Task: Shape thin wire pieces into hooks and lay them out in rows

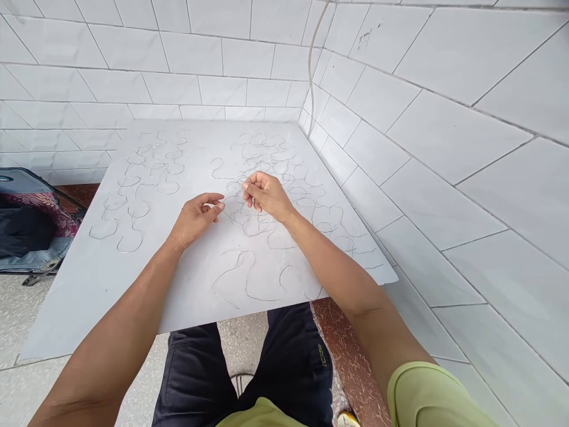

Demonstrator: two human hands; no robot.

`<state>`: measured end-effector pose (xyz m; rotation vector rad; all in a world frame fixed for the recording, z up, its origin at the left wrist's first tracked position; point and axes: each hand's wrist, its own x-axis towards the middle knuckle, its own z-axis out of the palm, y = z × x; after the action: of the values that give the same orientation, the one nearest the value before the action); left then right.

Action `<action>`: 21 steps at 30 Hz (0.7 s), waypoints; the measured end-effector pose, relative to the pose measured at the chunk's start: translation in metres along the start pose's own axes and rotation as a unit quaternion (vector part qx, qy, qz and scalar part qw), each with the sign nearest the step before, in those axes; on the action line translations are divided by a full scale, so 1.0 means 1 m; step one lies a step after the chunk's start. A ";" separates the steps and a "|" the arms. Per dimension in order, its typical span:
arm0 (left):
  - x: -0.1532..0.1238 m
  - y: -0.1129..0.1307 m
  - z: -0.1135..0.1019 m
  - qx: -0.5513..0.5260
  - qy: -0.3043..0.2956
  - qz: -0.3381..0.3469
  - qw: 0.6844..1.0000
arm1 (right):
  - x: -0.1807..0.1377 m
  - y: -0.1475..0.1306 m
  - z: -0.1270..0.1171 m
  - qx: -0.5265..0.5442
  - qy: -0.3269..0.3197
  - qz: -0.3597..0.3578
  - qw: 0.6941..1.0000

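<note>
My left hand (pixel 198 218) is over the middle of the white tabletop (pixel 191 296), its thumb and forefinger closed in a pinch on a thin bent wire (pixel 231 217). Just to the right and a little farther away, my right hand (pixel 265 194) pinches with thumb and forefinger, its other fingers curled. Fine wire runs close by those fingertips, seemingly the same piece, though the overlap with wires behind blurs this. Beneath and beyond the right hand spreads a loose tangle of curved wires (pixel 306 191).
At the table's left lie several separate S-shaped wires (pixel 130 240). More bent wires (pixel 248 279) rest near the front edge. Tiled walls (pixel 427 178) border the back and right sides, with a cable (pixel 310 71) hanging in the corner. A folding chair (pixel 31 219) holding dark cloth stands left.
</note>
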<state>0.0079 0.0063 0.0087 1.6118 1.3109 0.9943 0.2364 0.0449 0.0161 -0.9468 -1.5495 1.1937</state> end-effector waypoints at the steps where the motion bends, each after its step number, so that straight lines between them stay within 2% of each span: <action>1: 0.001 -0.001 0.000 -0.002 0.007 -0.003 1.000 | 0.000 0.003 0.001 0.003 0.005 -0.004 1.000; 7: 0.007 -0.007 -0.002 -0.052 0.038 -0.038 0.997 | -0.004 0.022 0.003 0.021 0.019 -0.003 1.000; 15: 0.006 -0.001 0.002 -0.178 0.022 -0.034 0.983 | -0.010 0.027 0.001 0.061 0.016 0.006 0.998; 21: 0.003 0.000 -0.001 -0.184 0.028 -0.008 0.983 | -0.018 0.022 0.002 0.017 -0.084 0.033 0.996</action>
<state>0.0069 0.0098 0.0090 1.2986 1.0970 1.2005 0.2405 0.0325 -0.0094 -0.9006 -1.6355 1.3711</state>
